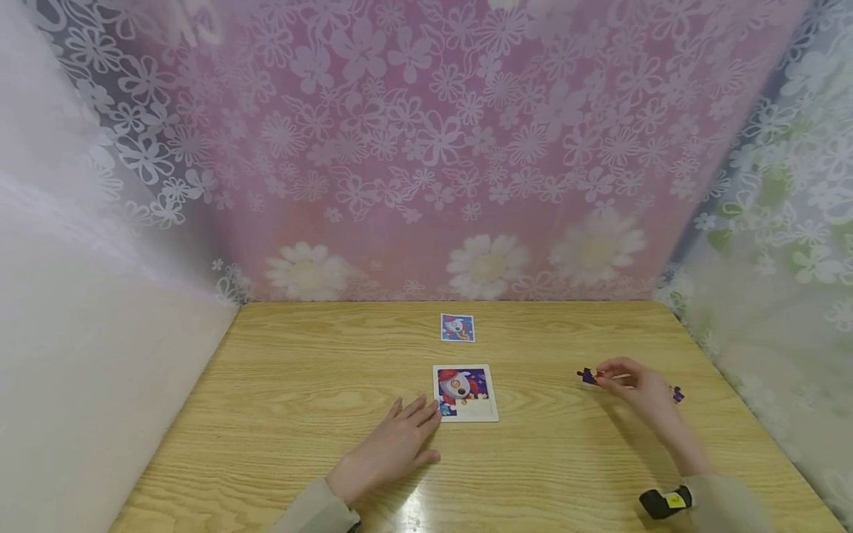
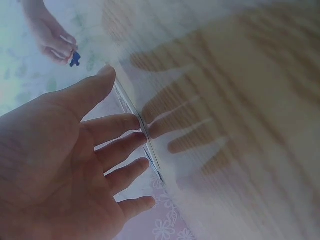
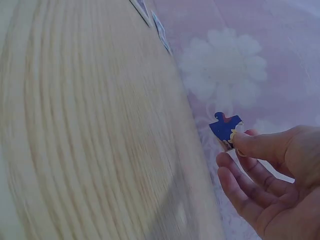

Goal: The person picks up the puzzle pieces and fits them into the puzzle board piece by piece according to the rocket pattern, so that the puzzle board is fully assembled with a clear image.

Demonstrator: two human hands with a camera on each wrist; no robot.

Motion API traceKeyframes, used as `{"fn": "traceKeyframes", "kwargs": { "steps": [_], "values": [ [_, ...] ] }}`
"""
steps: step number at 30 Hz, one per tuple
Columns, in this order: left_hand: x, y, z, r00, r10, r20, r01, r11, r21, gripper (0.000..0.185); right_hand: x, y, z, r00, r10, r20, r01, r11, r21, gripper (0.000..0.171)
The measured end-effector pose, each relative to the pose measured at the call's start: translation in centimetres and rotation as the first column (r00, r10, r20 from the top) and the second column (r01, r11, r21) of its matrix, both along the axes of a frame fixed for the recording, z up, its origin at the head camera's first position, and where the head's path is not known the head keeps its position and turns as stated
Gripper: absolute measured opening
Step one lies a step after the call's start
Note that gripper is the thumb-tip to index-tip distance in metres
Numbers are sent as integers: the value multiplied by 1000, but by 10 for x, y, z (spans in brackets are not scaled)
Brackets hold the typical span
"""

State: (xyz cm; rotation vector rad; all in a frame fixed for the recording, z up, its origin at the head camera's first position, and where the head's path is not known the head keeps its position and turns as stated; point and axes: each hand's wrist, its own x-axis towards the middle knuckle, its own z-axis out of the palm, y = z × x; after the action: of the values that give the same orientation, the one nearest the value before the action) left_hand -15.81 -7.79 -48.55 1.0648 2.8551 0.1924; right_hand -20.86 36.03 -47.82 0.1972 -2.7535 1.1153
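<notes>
The person's right hand (image 1: 636, 385) is pinching a dark blue puzzle piece (image 1: 587, 376) between thumb and forefinger, holding it just above the wooden table (image 1: 280, 414) on the right side, well apart from the puzzle tray (image 1: 465, 393). In the right wrist view the same piece (image 3: 226, 129) is showing its knobbed blue edge past the thumb tip, while the other fingers (image 3: 240, 187) are curling loosely beneath it without touching it. Another small purple piece (image 1: 677, 394) is lying on the table just behind that hand, partly hidden by it.

The left hand (image 1: 393, 448) is lying flat on the table with its fingers straight and slightly spread, gripping nothing; its fingertips are reaching the lower left corner of the tray. The left wrist view is showing the open palm (image 2: 65, 165) with the fingertips (image 2: 134, 121) meeting the tray's thin edge (image 2: 137, 125), and the right hand (image 2: 52, 37) with the blue piece (image 2: 75, 60) far off at the top left.

The white-framed tray is sitting near the middle of the table and is showing a rocket picture, mostly filled, with a pale bare strip along its lower part. A small reference card (image 1: 457, 327) with the same rocket is lying beyond the tray, nearer the flowered curtain (image 1: 426, 148), which is hanging around the table on three sides
</notes>
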Motion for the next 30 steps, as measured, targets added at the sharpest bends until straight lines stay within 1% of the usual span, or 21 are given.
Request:
{"fn": "traceKeyframes", "kwargs": {
  "steps": [5, 10, 17, 24, 30],
  "values": [
    [-1, 0, 0, 1000, -3, 7, 3, 1000, 13, 64, -4, -16, -3, 999, 34, 6, -34, 999, -7, 24],
    [-1, 0, -1, 1000, -1, 13, 1, 1000, 14, 63, -7, -29, -4, 999, 42, -1, -42, 999, -14, 23],
    [-1, 0, -1, 1000, 0, 6, 0, 1000, 8, 63, -13, -49, -2, 997, 70, 11, -69, 993, -98, 24],
    [0, 0, 0, 1000, 3, 3, -3, 1000, 0, 63, -17, -71, 1, 994, 102, 42, -94, 983, -156, 27],
    [0, 0, 1, 1000, 3, -1, -3, 1000, 4, 63, -23, -90, -4, 988, 151, 39, -139, 967, -213, 22]
  ]
}}
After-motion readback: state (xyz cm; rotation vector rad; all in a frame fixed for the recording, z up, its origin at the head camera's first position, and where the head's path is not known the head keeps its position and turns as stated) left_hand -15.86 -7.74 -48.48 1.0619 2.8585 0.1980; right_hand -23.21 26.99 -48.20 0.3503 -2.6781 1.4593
